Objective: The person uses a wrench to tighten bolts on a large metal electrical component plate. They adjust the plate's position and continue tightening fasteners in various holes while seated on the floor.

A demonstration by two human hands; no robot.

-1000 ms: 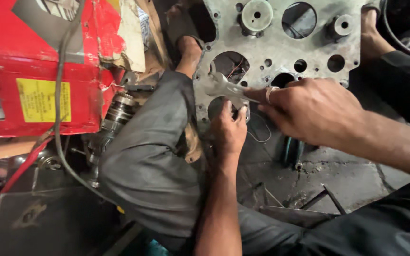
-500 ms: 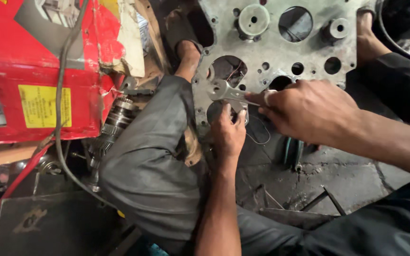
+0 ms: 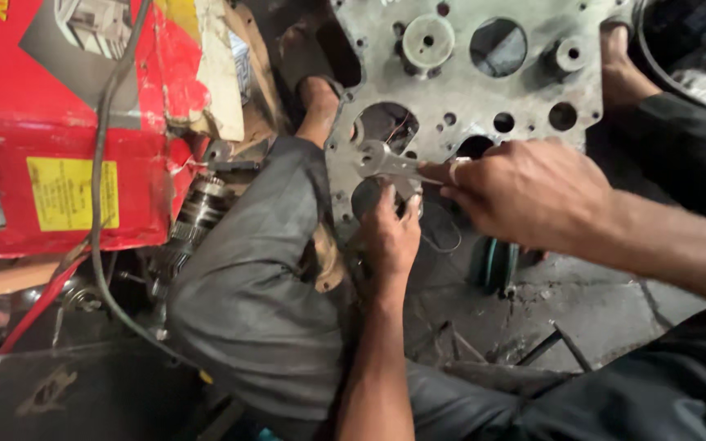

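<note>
A grey metal plate (image 3: 492,90) with many round holes lies on the floor between my legs. My right hand (image 3: 533,192) grips the handle of a steel spanner (image 3: 386,161), whose ring end sits on the plate near its lower left corner. My left hand (image 3: 390,233) is closed around a dark round part at the plate's lower edge, just under the spanner. My bare left foot (image 3: 316,98) rests beside the plate's left edge.
A red cardboard box (image 3: 59,122) with a yellow label stands at the left, with a grey cable (image 3: 104,204) and a red wire (image 3: 10,335) draped by it. A ribbed metal shaft (image 3: 194,216) lies below it. A black round tub (image 3: 696,45) sits top right.
The spanner's ring end has swung slightly to the left and down over the plate. My left hand stays on the dark round part.
</note>
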